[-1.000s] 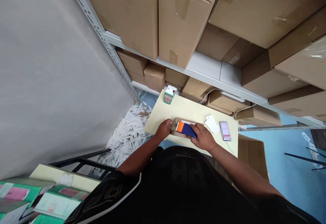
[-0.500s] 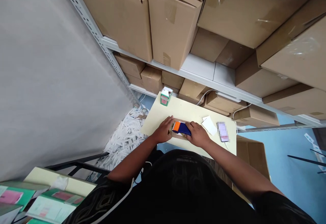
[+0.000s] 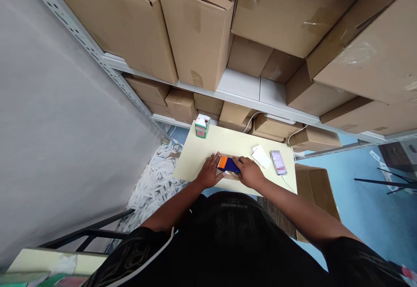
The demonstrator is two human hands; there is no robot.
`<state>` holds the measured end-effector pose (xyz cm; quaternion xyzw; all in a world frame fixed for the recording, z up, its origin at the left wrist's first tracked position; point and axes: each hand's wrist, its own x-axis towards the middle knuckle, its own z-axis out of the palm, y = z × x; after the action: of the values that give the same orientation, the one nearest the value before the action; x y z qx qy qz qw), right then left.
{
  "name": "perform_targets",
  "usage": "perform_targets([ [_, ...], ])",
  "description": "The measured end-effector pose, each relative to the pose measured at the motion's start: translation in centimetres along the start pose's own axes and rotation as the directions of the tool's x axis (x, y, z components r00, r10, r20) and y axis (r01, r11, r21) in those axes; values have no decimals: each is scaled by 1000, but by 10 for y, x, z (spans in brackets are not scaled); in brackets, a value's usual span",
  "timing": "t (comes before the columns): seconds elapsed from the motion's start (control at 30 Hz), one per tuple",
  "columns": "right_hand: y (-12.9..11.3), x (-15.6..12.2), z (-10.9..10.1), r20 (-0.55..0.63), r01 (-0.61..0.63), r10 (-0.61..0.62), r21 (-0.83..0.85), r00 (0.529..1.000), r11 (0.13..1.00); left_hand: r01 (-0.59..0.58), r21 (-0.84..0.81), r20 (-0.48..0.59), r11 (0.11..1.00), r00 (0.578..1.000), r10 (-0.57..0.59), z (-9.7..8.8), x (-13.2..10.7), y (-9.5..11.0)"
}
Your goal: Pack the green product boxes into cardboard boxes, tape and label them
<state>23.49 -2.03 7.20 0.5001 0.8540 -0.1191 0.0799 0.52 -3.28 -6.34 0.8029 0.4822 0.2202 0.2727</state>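
Note:
On the cream table [image 3: 208, 143] lies a small brown board [image 3: 235, 157], with something pale on it partly covered by my hands. A flat dark-blue scraper [image 3: 230, 165] with an orange band and a whitish left edge rests over the board. My right hand [image 3: 250, 173] grips the scraper's blue right end, its fingers bent over it. Against the board's left side is my left hand [image 3: 209, 171], fingers stretched out and thumb apart, beside the scraper's light edge. What lies under the scraper is hidden.
A green-and-white box [image 3: 202, 126] stands at the table's back left. White cards [image 3: 261, 155] and a phone [image 3: 278, 162] with a cable lie on the right. Shelves of cardboard boxes [image 3: 195, 30] rise behind. White strips [image 3: 153, 182] cover the floor at left; an open carton [image 3: 316, 191] stands at right.
My left hand has closed in on the scraper's left edge, its thumb now lower along the board. My right hand keeps its grip. The whole view has shifted slightly.

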Motion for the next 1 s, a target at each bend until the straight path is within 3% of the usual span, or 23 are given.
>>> perform_targets([
  [0.17, 2, -1, 1, -26, -1, 2, 10, 1000, 1000, 40, 44, -18, 998, 999, -39, -5, 16, 13],
  [0.4, 12, -3, 6, -28, -18, 19, 56, 999, 998, -21, 15, 170, 1000, 985, 19, -17, 39, 6],
  [0.63, 29, -6, 1, 5, 59, -59, 44, 998, 997, -67, 172, 216, 983, 976, 29, -27, 42, 14],
  [0.8, 55, -27, -6, 11, 81, -81, 41, 997, 996, -68, 233, 224, 970, 975, 15, -29, 43, 18],
  [1.0, 114, -77, -4, -30, 49, -48, 25, 998, 998, -75, 310, 270, 948, 963, -12, -29, 45, 18],
])
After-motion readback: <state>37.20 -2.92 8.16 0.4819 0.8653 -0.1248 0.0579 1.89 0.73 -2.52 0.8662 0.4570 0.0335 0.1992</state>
